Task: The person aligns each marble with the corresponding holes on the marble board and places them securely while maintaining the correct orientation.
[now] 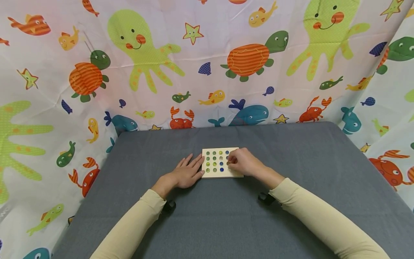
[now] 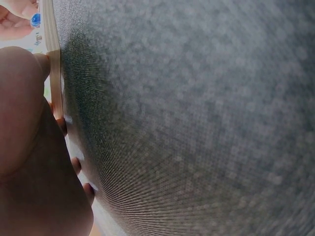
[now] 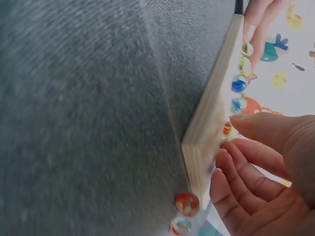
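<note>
A pale wooden board (image 1: 213,175) lies on the grey cloth, with rows of glass marbles set in its top. Green and yellow marbles (image 1: 215,164) fill the left columns; a blue marble (image 1: 221,169) sits farther right. My left hand (image 1: 187,174) is spread flat beside the board, thumb and fingertips touching its left edge. Over the right part of the board, my right hand (image 1: 244,162) pinches an orange-red marble (image 3: 227,129) between thumb and fingers, low at the surface. That hand hides the board's right columns in the head view.
In the right wrist view, a red marble (image 3: 187,204) and a clear one (image 3: 181,226) show past the board's near corner. Grey cloth (image 1: 207,223) covers the table. A curtain with sea animals (image 1: 200,54) hangs behind and at both sides.
</note>
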Demonstrator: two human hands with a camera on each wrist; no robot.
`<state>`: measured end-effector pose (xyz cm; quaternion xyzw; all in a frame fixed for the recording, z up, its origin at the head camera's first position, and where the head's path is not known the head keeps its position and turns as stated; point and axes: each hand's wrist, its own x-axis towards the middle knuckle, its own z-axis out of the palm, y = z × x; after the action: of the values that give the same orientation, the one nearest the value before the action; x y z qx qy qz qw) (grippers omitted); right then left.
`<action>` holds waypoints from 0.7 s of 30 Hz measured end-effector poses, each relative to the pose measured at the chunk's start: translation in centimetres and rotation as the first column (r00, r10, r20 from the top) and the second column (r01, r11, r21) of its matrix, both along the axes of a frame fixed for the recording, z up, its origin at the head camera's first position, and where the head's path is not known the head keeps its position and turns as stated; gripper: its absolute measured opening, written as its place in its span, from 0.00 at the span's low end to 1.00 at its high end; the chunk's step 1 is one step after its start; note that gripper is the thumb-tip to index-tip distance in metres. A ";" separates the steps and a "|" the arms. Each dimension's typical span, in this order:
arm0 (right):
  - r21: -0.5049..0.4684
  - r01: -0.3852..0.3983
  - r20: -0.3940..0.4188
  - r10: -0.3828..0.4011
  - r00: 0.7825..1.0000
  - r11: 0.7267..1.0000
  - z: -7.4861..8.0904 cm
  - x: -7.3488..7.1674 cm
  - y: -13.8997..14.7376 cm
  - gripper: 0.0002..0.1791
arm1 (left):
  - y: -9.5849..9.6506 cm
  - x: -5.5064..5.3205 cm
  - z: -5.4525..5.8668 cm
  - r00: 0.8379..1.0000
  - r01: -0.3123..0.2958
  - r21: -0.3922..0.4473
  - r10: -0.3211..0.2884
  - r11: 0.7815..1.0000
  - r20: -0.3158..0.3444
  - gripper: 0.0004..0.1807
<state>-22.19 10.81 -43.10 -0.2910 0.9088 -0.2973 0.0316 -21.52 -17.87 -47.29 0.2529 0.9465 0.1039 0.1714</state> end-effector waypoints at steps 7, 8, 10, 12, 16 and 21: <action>0.000 0.003 -0.082 -0.003 0.997 1.000 2.0 1.1 1.9 0.09 | 0.1 0.1 0.3 1.000 -0.007 -0.030 0.007 1.000 0.008 0.37; -0.001 0.012 -0.096 -0.012 0.995 1.000 2.3 1.3 2.3 0.09 | 0.2 0.2 0.6 1.000 -0.006 -0.036 0.006 0.999 0.008 0.37; -0.007 0.029 -0.119 -0.030 0.993 1.000 2.7 1.6 3.1 0.08 | 0.3 0.5 1.1 1.000 -0.003 -0.033 0.003 0.999 0.007 0.37; -0.013 0.046 -0.129 -0.047 0.990 0.999 3.0 1.7 3.8 0.08 | 0.4 0.8 1.7 1.000 0.003 -0.027 -0.003 1.000 0.000 0.37; 0.000 0.070 -0.132 -0.070 0.989 0.998 3.1 1.9 5.2 0.08 | 0.5 1.1 2.3 1.000 0.011 -0.025 -0.011 1.000 0.000 0.37; 0.017 0.075 -0.122 -0.072 0.990 0.997 2.6 1.9 6.6 0.08 | 0.4 0.8 1.6 1.000 0.002 -0.031 -0.002 1.000 0.012 0.37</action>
<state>-20.32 17.36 -40.54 -0.2746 0.9222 -0.2703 -0.0316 -20.72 -17.48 -45.69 0.2504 0.9467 0.0909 0.1812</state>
